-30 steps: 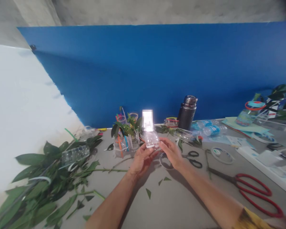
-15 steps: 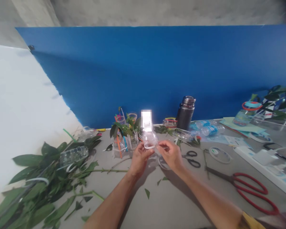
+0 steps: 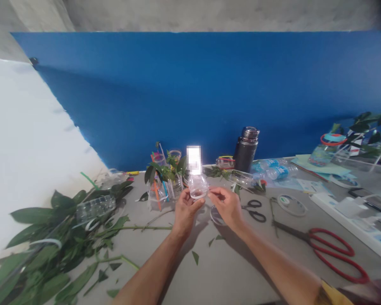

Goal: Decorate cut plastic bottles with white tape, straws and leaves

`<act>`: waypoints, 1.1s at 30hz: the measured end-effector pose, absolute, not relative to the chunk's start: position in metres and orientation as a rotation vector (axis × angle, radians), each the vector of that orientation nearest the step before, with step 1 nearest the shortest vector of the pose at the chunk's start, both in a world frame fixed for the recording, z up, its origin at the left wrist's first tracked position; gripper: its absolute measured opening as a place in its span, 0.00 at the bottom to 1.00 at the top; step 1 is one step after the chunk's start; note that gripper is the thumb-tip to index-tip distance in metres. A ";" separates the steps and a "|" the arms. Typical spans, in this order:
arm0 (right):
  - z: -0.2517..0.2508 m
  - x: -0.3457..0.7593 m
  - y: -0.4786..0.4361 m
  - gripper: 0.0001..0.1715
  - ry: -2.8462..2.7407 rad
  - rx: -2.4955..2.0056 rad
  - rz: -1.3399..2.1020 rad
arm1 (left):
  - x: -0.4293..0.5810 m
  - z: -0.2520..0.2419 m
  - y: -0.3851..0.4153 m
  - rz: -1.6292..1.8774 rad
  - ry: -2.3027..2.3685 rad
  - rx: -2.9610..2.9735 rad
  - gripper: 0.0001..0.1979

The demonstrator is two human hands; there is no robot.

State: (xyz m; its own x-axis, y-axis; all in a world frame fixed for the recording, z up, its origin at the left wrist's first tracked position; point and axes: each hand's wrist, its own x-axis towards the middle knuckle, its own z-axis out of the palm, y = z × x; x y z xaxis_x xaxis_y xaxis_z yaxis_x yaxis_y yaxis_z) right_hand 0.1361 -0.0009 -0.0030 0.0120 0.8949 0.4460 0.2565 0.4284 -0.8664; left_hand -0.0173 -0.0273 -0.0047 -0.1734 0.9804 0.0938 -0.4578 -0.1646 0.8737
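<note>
Above the middle of the table, my left hand [image 3: 186, 212] grips a clear cut plastic bottle piece [image 3: 198, 184] by its lower side, thumb along the near rim. The rounded rim faces me, and a bright blurred patch hides what lies behind its top. My right hand [image 3: 226, 205] is closed in a pinch at the right edge of this piece; whether something thin sits between the fingertips is too small to tell. Beneath the right hand lies a clear ring-shaped strip [image 3: 216, 215], partly covered. Black-handled scissors [image 3: 255, 210] rest just right of that hand.
Leafy branches [image 3: 47, 237] cover the left side. Behind my hands stand plastic cups with straws and leaves [image 3: 160, 182] and a dark thermos [image 3: 246, 149]. To the right are red-handled scissors [image 3: 330, 250], a white power strip [image 3: 355, 226] and labelled plastic bottles [image 3: 277, 171].
The view has shifted slightly, so the table things sit a little further left. Both hands keep their hold on the bottle piece, which seems tilted slightly more toward me.
</note>
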 end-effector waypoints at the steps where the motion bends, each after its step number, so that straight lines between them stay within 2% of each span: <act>1: -0.003 0.136 -0.001 0.14 -1.516 -1.061 0.696 | -0.018 -0.005 -0.027 1.609 0.875 0.855 0.26; 18: 0.000 0.134 -0.004 0.15 -1.491 -1.058 0.728 | -0.016 -0.006 -0.029 1.649 0.990 0.927 0.27; 27: -0.006 0.129 -0.001 0.14 -1.523 -1.280 0.510 | -0.012 -0.009 -0.029 1.673 1.028 0.928 0.27; 33: -0.008 0.131 -0.005 0.18 -1.615 -1.136 0.421 | -0.014 -0.009 -0.025 1.679 0.957 0.870 0.29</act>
State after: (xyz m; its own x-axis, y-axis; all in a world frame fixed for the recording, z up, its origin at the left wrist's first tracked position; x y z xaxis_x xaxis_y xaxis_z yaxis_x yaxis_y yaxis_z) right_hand 0.1306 -0.0049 -0.0076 0.0203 0.8331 0.5527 0.4568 0.4840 -0.7464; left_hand -0.0141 -0.0254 -0.0085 -0.2649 0.9581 0.1091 -0.3943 -0.2108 0.8945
